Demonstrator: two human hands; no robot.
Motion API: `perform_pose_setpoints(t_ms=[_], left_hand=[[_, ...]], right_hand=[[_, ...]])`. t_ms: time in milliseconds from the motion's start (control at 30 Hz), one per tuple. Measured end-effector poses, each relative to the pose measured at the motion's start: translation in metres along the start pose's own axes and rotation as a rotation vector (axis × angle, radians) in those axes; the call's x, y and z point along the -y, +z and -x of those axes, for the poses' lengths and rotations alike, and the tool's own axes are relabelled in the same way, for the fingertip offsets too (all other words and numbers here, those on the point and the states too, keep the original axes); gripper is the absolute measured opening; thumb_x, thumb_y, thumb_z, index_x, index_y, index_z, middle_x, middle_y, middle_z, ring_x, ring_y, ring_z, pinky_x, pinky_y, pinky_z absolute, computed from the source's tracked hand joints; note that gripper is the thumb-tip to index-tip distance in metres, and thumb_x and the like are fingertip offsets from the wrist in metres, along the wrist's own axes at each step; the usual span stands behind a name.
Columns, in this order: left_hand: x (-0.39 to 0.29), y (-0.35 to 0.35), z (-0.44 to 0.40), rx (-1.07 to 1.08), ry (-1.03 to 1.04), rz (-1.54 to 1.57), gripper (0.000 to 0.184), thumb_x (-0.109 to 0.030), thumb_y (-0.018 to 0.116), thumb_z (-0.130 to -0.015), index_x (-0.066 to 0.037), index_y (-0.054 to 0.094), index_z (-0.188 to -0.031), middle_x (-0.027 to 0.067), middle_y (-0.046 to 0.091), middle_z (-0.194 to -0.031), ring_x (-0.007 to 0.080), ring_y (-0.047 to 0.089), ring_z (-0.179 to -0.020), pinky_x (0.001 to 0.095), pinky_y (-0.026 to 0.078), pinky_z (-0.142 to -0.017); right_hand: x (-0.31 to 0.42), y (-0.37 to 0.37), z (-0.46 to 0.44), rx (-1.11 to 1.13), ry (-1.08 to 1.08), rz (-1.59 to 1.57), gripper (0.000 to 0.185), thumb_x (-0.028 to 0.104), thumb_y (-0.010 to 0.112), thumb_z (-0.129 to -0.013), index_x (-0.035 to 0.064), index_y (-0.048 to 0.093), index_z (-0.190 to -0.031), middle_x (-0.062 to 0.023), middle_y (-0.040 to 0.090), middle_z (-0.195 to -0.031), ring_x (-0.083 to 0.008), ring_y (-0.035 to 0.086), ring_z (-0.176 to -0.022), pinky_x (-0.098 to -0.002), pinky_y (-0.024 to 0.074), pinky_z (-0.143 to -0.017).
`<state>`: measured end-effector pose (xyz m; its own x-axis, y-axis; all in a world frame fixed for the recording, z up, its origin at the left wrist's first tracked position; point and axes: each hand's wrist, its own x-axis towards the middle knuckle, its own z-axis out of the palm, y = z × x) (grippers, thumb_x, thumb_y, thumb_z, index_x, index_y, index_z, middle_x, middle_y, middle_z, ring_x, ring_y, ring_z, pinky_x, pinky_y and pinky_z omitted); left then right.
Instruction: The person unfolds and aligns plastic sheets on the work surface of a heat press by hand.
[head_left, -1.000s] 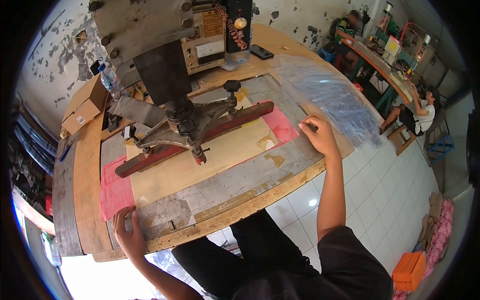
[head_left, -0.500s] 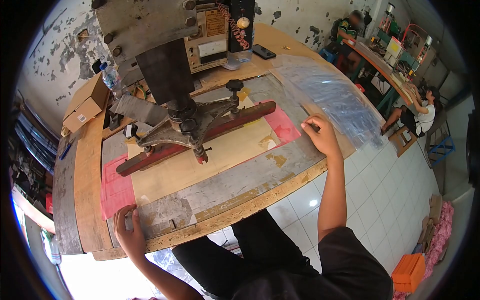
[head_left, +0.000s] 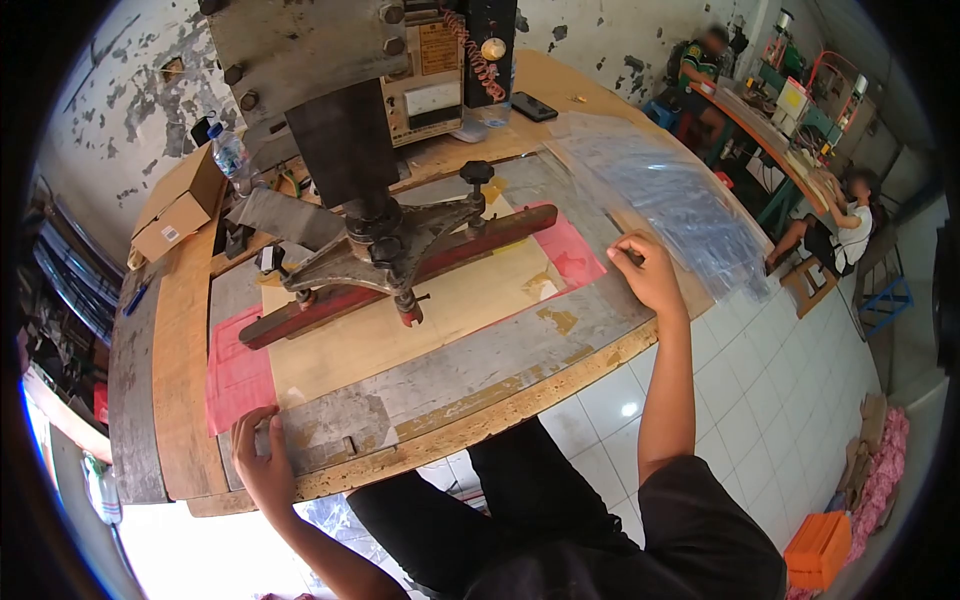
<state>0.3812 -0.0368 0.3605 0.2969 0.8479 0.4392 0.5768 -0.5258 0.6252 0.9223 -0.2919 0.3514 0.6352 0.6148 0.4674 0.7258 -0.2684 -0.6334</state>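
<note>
My left hand [head_left: 262, 458] rests at the near left edge of the grey metal plate [head_left: 470, 395]. Its fingertips are by the lower corner of a pink sheet [head_left: 238, 385], thumb and fingers apart, holding nothing. On the plate's right side lies my right hand [head_left: 655, 275], its fingers curled in toward the thumb and nothing visible in them. Between my hands a cream board [head_left: 400, 345] lies over the pink material. Above it a long reddish-brown press bar [head_left: 480, 240] runs diagonally, hung from a metal bracket [head_left: 385, 250] with black knobs; contact between bar and board cannot be made out.
Clear plastic sheets [head_left: 660, 195] lie on the right of the table. Behind the press stand a gauge box [head_left: 428, 98], a phone [head_left: 534, 106], a water bottle [head_left: 230, 155] and a cardboard box [head_left: 178, 205]. Two people sit at a workbench [head_left: 765, 140] far right. An orange crate [head_left: 818, 548] is on the floor.
The whole view has shifted slightly to the right and down. Both hands, the press bar and the sheets keep their places relative to each other.
</note>
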Motion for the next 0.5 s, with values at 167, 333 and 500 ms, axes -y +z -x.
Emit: perform_pose_setpoints(t_ms=[167, 333, 500], left_hand=[[-0.0016, -0.0002, 0.0002, -0.005, -0.005, -0.006, 0.017, -0.014, 0.069, -0.099, -0.001, 0.074, -0.108, 0.0111, 0.075, -0.108, 0.0291, 0.067, -0.108, 0.0412, 0.05, -0.099], [-0.002, -0.0009, 0.0005, -0.003, -0.006, -0.009, 0.017, -0.014, 0.069, -0.099, 0.0, 0.074, -0.108, 0.011, 0.075, -0.108, 0.0285, 0.067, -0.107, 0.0407, 0.05, -0.098], [0.0001, -0.0014, 0.0003, 0.006, 0.009, -0.032, 0.019, -0.016, 0.066, -0.102, -0.002, 0.075, -0.11, 0.0106, 0.076, -0.11, 0.0264, 0.069, -0.109, 0.0402, 0.05, -0.098]], right_hand=[[-0.0008, -0.0002, 0.0001, 0.002, 0.012, 0.002, 0.021, 0.019, 0.079, -0.095, -0.0004, 0.072, -0.094, -0.009, 0.073, -0.1, -0.0259, 0.067, -0.095, -0.0377, 0.0505, -0.081], [-0.0017, -0.0003, 0.0, -0.002, 0.01, 0.003, 0.021, 0.02, 0.078, -0.095, -0.0003, 0.072, -0.094, -0.009, 0.073, -0.1, -0.0255, 0.067, -0.095, -0.0375, 0.0502, -0.081], [-0.0027, -0.0002, 0.0001, 0.004, 0.012, -0.004, 0.02, 0.019, 0.078, -0.095, -0.0002, 0.073, -0.094, -0.0086, 0.073, -0.1, -0.0247, 0.066, -0.094, -0.0369, 0.0496, -0.08]])
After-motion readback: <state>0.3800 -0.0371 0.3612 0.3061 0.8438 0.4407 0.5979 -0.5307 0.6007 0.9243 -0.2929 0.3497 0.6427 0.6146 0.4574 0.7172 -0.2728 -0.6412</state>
